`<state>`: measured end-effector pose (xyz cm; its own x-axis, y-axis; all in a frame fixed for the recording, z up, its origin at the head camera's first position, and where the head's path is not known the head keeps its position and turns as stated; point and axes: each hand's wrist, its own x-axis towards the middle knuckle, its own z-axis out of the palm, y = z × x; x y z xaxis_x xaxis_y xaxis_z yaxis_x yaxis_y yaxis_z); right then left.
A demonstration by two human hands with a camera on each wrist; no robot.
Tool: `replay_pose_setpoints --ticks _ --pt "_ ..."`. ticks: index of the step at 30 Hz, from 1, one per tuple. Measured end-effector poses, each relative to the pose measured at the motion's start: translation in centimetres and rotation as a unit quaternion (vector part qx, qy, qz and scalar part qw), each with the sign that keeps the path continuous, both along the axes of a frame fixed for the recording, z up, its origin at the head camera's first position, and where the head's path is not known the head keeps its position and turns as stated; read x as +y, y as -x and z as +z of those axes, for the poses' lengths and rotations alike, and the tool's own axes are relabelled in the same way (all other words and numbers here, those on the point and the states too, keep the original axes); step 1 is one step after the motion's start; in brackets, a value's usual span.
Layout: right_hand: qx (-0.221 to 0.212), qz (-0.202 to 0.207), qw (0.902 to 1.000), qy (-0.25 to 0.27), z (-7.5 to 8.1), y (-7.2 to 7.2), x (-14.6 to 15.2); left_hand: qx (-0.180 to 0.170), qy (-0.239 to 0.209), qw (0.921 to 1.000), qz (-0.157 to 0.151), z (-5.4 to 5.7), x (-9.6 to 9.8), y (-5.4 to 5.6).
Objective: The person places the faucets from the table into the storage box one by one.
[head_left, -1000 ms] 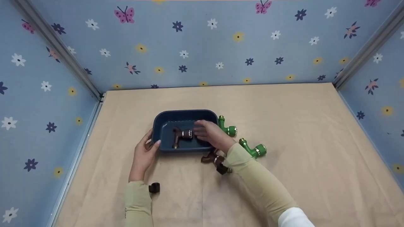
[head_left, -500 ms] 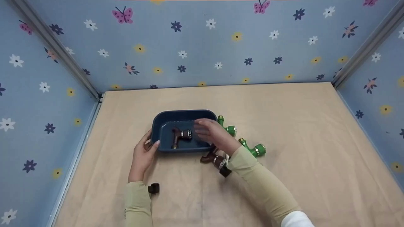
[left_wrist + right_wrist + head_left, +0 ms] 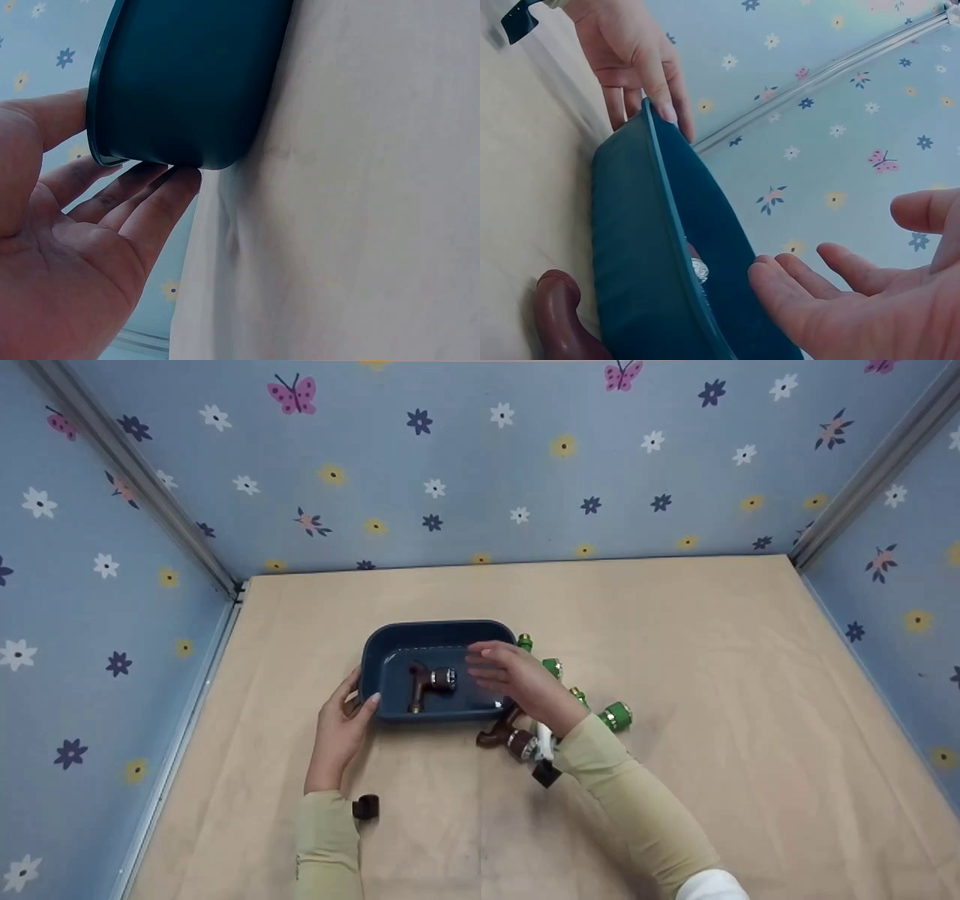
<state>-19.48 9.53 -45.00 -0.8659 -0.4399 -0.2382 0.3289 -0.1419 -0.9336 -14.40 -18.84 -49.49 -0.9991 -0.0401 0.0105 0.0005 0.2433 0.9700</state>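
A dark blue plastic tub [image 3: 397, 712] stands on the table, and a brown water tap [image 3: 422, 682] lies in it. My left hand [image 3: 345, 735] holds the tub's left end, with the thumb at the rim and the fingers against the outer wall; the left wrist view shows this hand [image 3: 82, 232] close up. Over the tub's right end is my right hand [image 3: 521, 679], its fingers fairly straight and nothing in them. In the right wrist view that hand [image 3: 870, 292] is beside the tub's opening [image 3: 739, 262]. A second brown tap [image 3: 510, 739] lies outside, by the tub's front right corner.
Two green taps lie right of the tub: one [image 3: 553, 667] near its right wall, partly behind my right hand, the other [image 3: 617, 716] nearer me, partly covered by my wrist. Flower-patterned blue panels [image 3: 480, 457] enclose the cloth-covered table [image 3: 750, 697] at the back and sides.
My right hand has shifted slightly to the right over the tub, and its forearm now covers more of the green taps. The left hand, tub and taps keep their places.
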Motion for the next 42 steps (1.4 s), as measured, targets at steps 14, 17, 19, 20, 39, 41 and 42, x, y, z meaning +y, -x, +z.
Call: replay_pose_setpoints --ticks 14,17,19,20,39,41,42 --pt "0.030 -0.001 0.9995 0.005 0.8 -0.6 2.3 0.004 0.009 0.9999 0.004 0.1 0.1 -0.1" --pt "0.035 0.001 0.9993 0.008 0.9 -0.7 2.6 0.003 0.012 0.9999 0.005 0.2 0.1 -0.2" --pt "0.034 0.000 0.9994 0.010 0.9 -0.8 2.8 0.003 0.014 0.9999 0.007 0.3 0.1 -0.2" --pt "0.032 -0.002 0.9994 0.011 0.9 -0.9 2.9 0.003 0.015 0.9999 0.007 0.3 0.1 -0.2" --pt "0.055 0.001 0.9979 0.035 1.4 -2.1 5.8 0.002 0.021 0.9998 0.005 -2.8 -0.8 1.0" --pt "0.054 0.002 0.9975 0.046 1.4 -2.3 6.2 0.004 0.024 0.9997 0.007 -3.3 -1.0 1.1" --pt "0.052 0.001 0.9974 0.050 1.4 -2.4 6.5 0.005 0.025 0.9996 0.007 -3.3 -1.0 1.1"
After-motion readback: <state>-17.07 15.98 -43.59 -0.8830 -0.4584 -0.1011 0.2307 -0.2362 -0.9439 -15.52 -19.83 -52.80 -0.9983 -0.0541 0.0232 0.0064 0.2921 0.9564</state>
